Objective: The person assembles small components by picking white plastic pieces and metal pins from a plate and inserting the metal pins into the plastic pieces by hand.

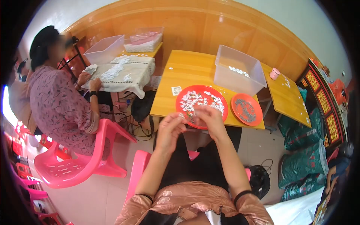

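My left hand [171, 129] is raised at the near edge of the yellow table, its fingers pinched on a small white piece. Beside it, my right hand [210, 120] is over the near part of a red plate [180, 98], fingers bent together; what they hold, if anything, is too small to make out. Many small white pieces [193, 98] lie on that plate. To its right, an orange-red plate [258, 108] carries a heap of small grey pieces [245, 111]. The hands are close together but apart.
A clear plastic bin [240, 71] with white pieces stands behind the plates. At left, a seated person [63, 101] handles white pieces at a cloth-covered table [138, 71]. A pink cup [275, 74] is on the right table. Green sacks [305, 161] lie on the floor at right.
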Demonstrator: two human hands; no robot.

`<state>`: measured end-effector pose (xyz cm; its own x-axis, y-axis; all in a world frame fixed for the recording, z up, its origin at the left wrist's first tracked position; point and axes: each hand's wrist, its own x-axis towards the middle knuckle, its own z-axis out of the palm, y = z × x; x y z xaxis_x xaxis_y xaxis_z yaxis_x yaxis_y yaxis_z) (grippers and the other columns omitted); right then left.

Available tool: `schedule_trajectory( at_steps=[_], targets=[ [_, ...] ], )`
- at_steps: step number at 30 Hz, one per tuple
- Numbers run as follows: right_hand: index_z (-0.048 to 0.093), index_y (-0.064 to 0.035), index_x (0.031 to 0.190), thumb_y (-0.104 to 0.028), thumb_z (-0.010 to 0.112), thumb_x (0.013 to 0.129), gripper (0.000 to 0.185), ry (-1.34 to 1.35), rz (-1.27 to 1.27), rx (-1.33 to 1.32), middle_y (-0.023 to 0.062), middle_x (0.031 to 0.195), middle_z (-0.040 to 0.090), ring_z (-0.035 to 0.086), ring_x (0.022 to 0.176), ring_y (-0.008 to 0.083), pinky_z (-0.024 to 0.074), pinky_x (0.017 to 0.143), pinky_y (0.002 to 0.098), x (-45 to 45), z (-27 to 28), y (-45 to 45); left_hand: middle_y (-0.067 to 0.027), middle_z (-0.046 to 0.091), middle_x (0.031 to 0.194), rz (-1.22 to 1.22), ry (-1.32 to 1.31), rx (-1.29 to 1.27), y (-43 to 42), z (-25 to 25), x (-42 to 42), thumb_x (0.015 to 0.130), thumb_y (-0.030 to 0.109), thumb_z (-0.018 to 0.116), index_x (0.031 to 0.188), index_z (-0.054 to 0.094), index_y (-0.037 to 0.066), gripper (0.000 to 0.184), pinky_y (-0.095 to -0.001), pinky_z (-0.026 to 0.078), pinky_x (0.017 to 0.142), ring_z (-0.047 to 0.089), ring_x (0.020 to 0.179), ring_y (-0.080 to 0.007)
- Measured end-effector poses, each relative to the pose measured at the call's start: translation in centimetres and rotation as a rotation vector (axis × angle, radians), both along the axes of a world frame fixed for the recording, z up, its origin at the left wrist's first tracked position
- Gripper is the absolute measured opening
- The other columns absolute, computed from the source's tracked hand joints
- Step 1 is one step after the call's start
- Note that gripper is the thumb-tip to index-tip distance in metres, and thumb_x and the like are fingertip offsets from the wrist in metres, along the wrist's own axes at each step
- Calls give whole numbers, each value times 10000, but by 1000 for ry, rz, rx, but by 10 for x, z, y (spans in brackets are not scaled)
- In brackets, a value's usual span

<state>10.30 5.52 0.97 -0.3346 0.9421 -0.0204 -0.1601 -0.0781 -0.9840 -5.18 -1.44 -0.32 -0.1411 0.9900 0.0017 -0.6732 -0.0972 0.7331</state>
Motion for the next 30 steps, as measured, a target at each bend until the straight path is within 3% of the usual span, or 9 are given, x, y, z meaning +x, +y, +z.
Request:
schedule_trajectory(
  at_steps=[3,7,14,18,22,24,30],
  targets=[
    [598,32,1071,-71,584,854,241,134,126,-62,51,832,619,586,690,102,506,635,223,12,7,-33,-69,626,809,-215,-226,37,-5,2,14,881,98,541,988,558,36,124,-225,491,621,591,655,-116],
    [531,85,1146,-31,571,844,326,185,210,-62,126,984,634,636,865,178,517,768,268,23,17,-51,-68,615,813,-309,-331,97,-12,10,28,884,93,538,973,560,42,104,-252,501,665,592,666,-126],
    [578,83,1071,27,559,834,244,156,132,82,116,944,638,629,771,156,508,711,242,16,19,-58,-57,593,815,-377,-367,193,-15,7,25,897,109,525,999,524,39,124,-252,483,651,556,641,-108],
    [637,32,928,-2,553,849,120,111,-26,170,30,823,616,578,762,91,460,648,192,5,14,-62,-54,588,790,-346,-329,171,-17,13,26,888,126,533,974,540,42,120,-257,484,655,572,682,-130],
    [630,38,989,-70,597,858,173,201,-36,42,31,797,622,558,670,66,446,597,189,6,15,-65,-60,593,783,-276,-194,138,-20,11,26,885,124,529,967,535,33,123,-236,458,611,593,720,-164],
    [616,35,1041,-74,590,866,208,301,-12,-42,30,802,619,558,660,70,442,590,181,5,17,-64,-80,626,794,-218,-170,136,-22,19,29,881,98,542,972,546,39,109,-206,449,589,557,617,-108],
    [603,26,1096,-71,576,873,245,368,32,-17,15,766,582,533,655,69,429,579,179,9,13,-59,-63,620,771,-137,0,70,-19,19,26,865,90,548,961,551,41,108,-206,436,577,538,606,-101]
  ],
)
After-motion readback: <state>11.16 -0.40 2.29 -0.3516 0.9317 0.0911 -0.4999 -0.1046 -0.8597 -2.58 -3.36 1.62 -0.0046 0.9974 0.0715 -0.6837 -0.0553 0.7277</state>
